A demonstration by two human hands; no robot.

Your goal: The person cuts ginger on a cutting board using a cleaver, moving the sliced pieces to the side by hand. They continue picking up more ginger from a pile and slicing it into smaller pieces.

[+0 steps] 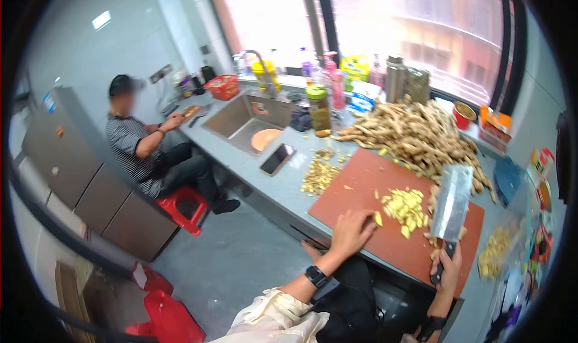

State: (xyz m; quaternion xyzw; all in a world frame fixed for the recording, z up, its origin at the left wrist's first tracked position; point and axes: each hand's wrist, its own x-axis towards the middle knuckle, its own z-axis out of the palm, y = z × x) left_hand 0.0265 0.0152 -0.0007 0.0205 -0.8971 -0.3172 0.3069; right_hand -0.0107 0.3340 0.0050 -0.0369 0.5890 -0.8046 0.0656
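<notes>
Our right hand (pixel 450 267) closes round the handle of the cleaver (pixel 451 204), its blade flat above the right side of the board (pixel 352 183). Our left hand (pixel 350 233) is half curled at the near edge, fingertips beside a slice (pixel 378 218); we cannot tell whether they pinch it. The cut ginger (pixel 404 208) lies mid-board, the whole ginger (pixel 415 132) heaped at the far right. The cleaver looks heavy and stiff, best held by its handle; slices look light, firm and slightly slippery, best pinched by their sides. We count one cleaver, one board, one phone (pixel 277 160); the ginger pieces are too many to count.
</notes>
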